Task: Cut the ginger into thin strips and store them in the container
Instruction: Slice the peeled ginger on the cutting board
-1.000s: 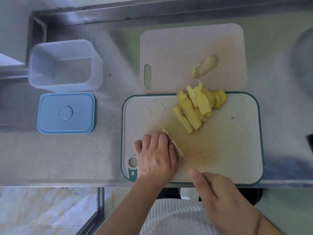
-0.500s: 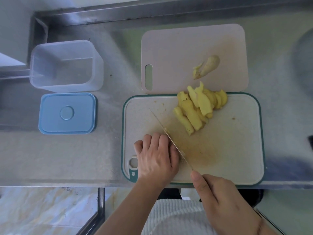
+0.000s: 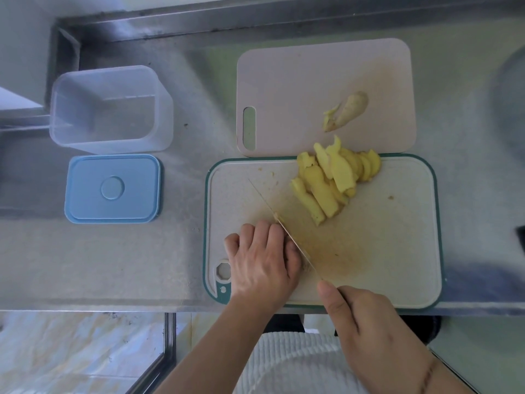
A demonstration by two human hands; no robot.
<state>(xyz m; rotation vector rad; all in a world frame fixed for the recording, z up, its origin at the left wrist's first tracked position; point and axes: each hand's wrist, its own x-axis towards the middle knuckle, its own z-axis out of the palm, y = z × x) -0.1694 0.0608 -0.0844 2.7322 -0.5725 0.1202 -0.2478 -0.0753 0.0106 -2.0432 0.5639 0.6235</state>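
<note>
Pale yellow ginger slices, long and glossy, lie fanned in a loose heap at the far edge of a green-rimmed cutting board on a steel bench. The left hand curls knuckles-up over a hidden piece. The right hand grips a knife, blade against those knuckles. An empty clear container stands well to the left.

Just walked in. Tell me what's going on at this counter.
A person is slicing ginger on the green-rimmed white cutting board. The right hand grips a thin-bladed knife; the left hand covers whatever is being cut. Yellow ginger slices are piled on the board. The clear plastic container holds nothing, with its blue lid beside it.
</note>
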